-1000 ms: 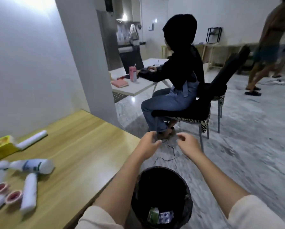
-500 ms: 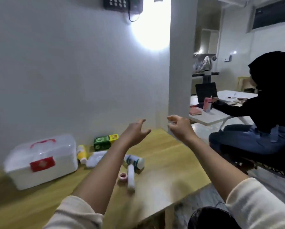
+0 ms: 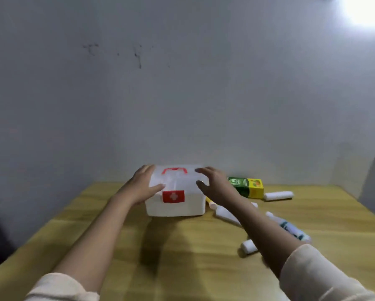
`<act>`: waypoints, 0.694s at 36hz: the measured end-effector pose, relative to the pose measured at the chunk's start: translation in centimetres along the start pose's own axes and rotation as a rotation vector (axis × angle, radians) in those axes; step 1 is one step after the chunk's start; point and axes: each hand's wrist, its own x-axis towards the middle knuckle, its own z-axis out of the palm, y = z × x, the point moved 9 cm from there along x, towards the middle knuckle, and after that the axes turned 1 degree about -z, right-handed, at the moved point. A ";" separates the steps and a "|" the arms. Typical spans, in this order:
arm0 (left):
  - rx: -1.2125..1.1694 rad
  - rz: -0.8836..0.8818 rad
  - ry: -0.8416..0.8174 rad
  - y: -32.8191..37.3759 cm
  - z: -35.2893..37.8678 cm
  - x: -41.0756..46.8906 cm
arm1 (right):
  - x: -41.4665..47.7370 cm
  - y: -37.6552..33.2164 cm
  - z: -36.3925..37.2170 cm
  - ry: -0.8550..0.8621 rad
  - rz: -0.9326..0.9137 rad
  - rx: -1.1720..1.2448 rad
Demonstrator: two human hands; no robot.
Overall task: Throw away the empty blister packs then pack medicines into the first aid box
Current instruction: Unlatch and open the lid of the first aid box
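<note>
The white first aid box [image 3: 175,206], with a red handle and a red cross label, stands shut on the wooden table [image 3: 182,263] by the wall. My left hand [image 3: 138,189] grips the lid's left end, fingers on top and thumb on the front. My right hand [image 3: 218,187] hovers at the lid's right end with fingers spread. Medicines lie to the right: a green and yellow carton [image 3: 247,187], a white roll [image 3: 278,195], a white tube [image 3: 225,213], a teal-labelled bottle [image 3: 290,229] and a small white roll [image 3: 249,246], some partly hidden by my right forearm.
A grey wall rises right behind the table. A wall corner shows at the far right edge. The table's left edge drops off into a dark area at the lower left.
My view has swung left from the black bin and the floor to the table. Both hands moved from above the bin to the first aid box, and the left one took hold of it.
</note>
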 end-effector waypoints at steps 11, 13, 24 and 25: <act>-0.131 -0.028 0.039 -4.3 4.6 -0.9 | 1.1 -1.7 8.1 -0.014 -0.337 -0.460; -0.181 -0.022 0.081 -4.4 5.0 -0.7 | 1.3 -1.6 8.2 0.017 -0.351 -0.481; -0.284 0.038 0.240 -5.3 5.7 -0.1 | 0.8 -2.5 6.3 0.105 -0.523 -0.403; -0.282 0.031 0.240 -5.5 5.8 0.0 | 0.8 -2.6 6.1 0.109 -0.520 -0.376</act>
